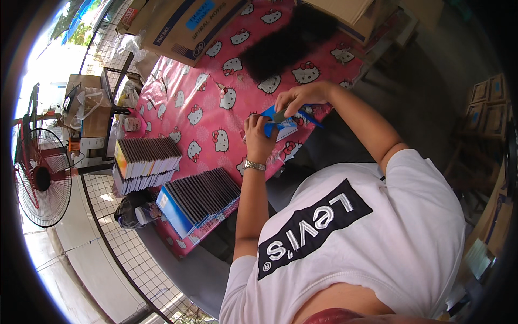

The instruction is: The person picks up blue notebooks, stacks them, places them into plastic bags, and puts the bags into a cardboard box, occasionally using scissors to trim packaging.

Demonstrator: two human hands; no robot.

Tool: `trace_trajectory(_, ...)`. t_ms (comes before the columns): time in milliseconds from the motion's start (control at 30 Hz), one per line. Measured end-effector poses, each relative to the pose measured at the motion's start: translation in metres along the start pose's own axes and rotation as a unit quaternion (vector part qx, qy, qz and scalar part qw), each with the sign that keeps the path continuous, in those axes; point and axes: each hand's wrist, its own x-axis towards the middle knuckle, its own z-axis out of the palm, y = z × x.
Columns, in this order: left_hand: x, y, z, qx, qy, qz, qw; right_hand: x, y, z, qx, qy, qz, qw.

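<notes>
At the near edge of the table, a small blue-covered notebook (287,128) with pale pages is between my two hands. My left hand (260,138), a metal-banded watch on its wrist, is closed on the notebook's left side. Over the upper part, my right hand (302,99) has its fingers bent around a small dark flat piece (280,115); I cannot make out its kind. A blue strip juts out to the right beneath the right hand. The fingers partly hide the notebook.
A pink patterned tablecloth (194,146) covers the table. Two stacks of spiral notebooks (202,197) stand on its left side. Farther off lie a dark tangled heap (288,40) and cardboard boxes (194,27). A fan (42,178) stands at the far left, beside wire mesh.
</notes>
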Motion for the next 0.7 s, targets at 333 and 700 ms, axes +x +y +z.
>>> trace_trajectory(333,-0.007,-0.022,-0.014,-0.106,-0.030,-0.088,0.990,0.019,-0.010,0.005,-0.008,-0.005,-0.054,0.998)
trace_trajectory(700,0.002,-0.028,-0.022,-0.185,-0.055,-0.089,0.977,0.042,-0.009,0.005,-0.083,0.034,0.009,0.996)
